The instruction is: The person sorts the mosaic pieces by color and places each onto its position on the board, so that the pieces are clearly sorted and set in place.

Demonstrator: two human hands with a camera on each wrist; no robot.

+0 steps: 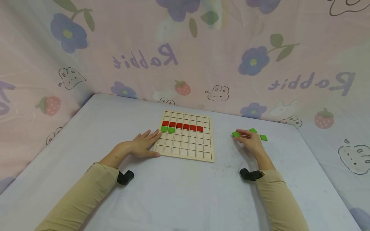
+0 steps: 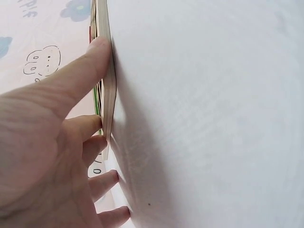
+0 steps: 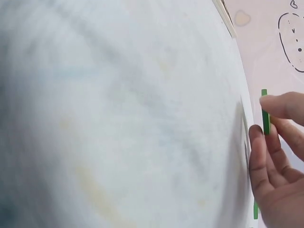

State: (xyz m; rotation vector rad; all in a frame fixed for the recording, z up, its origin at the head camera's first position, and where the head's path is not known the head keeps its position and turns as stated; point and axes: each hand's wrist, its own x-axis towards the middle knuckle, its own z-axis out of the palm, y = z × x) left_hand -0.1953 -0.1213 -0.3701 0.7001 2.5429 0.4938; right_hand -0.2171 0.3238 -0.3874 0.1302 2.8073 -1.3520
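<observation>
A square wooden grid board (image 1: 185, 158) lies mid-table. Several red tiles (image 1: 186, 127) fill a row of its cells from the left, and two green tiles (image 1: 171, 130) sit in the row just below. My left hand (image 1: 143, 145) rests at the board's left edge with fingers spread; in the left wrist view its thumb (image 2: 90, 61) touches the board's side (image 2: 109, 90). Right of the board, my right hand (image 1: 251, 141) pinches a green tile (image 1: 235, 134) between thumb and fingers. The right wrist view shows this tile (image 3: 265, 111) edge-on, held off the table.
Two loose green tiles lie beyond and right of my right hand, one at the back (image 1: 253, 130) and another farther right (image 1: 263, 137). The white-covered table (image 1: 185, 192) meets a patterned cloth (image 1: 202, 64) along its back and left sides. Black wrist mounts (image 1: 126, 177) sit at both cuffs.
</observation>
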